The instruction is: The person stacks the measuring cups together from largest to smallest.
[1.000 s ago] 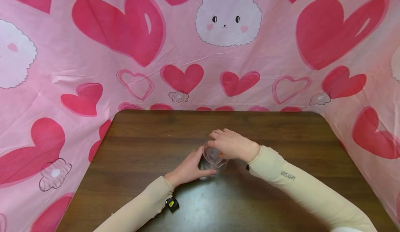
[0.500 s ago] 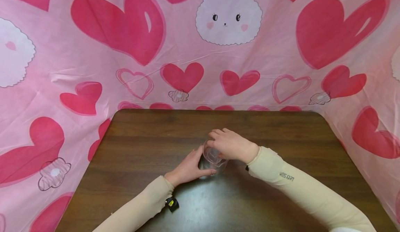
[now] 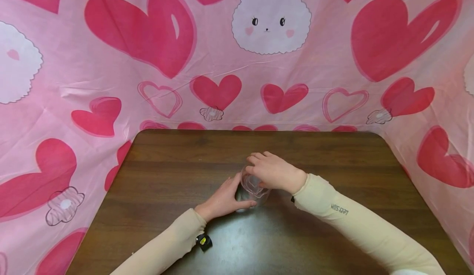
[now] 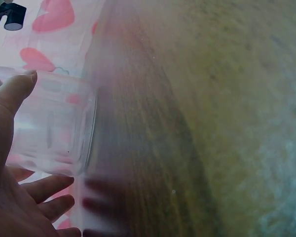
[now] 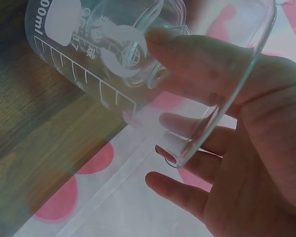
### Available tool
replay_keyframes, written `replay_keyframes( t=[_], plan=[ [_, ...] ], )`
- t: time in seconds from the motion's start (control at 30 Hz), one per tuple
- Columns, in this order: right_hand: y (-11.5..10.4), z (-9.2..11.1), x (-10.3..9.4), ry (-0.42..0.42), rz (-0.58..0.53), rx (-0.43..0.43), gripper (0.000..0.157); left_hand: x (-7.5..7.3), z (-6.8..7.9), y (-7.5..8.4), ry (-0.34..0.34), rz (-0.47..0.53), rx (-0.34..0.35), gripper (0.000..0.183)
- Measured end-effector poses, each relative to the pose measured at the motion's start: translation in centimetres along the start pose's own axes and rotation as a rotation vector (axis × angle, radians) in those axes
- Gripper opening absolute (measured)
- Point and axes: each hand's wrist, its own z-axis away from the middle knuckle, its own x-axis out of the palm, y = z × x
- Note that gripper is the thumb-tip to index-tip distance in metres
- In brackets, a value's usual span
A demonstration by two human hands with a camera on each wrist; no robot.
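A clear glass beaker point(image 3: 249, 196) stands on the table between both hands. White measuring marks and lettering show on its wall in the right wrist view. My left hand point(image 3: 224, 199) holds the beaker's side from the left, thumb towards me. My right hand point(image 3: 275, 172) comes over the rim from the right. Its thumb and at least one finger are inside the beaker, pinching a smaller clear glass vessel point(image 5: 172, 15); the other fingers stay outside the wall. The exact shape of this inner vessel is hard to tell through the glass.
The dark brown wooden table point(image 3: 177, 155) has rounded far corners. A pink cloth point(image 3: 218, 32) with hearts and rabbits hangs behind it and along both sides. A small black wrist device point(image 3: 204, 242) sits at the left sleeve.
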Motion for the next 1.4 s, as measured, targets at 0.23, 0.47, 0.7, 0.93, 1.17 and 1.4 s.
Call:
replay_keyframes(
  t=[0.23, 0.47, 0.7, 0.93, 1.17, 1.4],
  plan=[
    [0.2, 0.0, -0.1, -0.019, -0.006, 0.013, 0.052, 0.0, -0.1, 0.1, -0.003, -0.005, -0.001, 0.099],
    [0.7, 0.7, -0.4, -0.007, -0.029, 0.018, 0.048, 0.0, -0.2, 0.2, 0.004, -0.009, -0.006, 0.097],
    [1.4, 1.9, -0.2, 0.052, -0.101, 0.023, 0.037, 0.0, -0.3, 0.3, 0.013, -0.017, -0.006, 0.091],
    [1.8, 3.3, 0.2, 0.097, -0.21, 0.033, 0.03, 0.2, -0.1, 0.2, 0.025, -0.019, -0.013, 0.089],
    [2.0, 4.5, 0.4, 0.142, -0.283, 0.053, 0.028, 0.2, 0.1, 0.2, 0.024, -0.004, -0.02, 0.09],
    [1.8, 5.8, 0.7, 0.266, -0.282, 0.033, 0.024, 0.4, 0.1, 0.1, 0.037, -0.006, 0.006, 0.088]
  ],
)
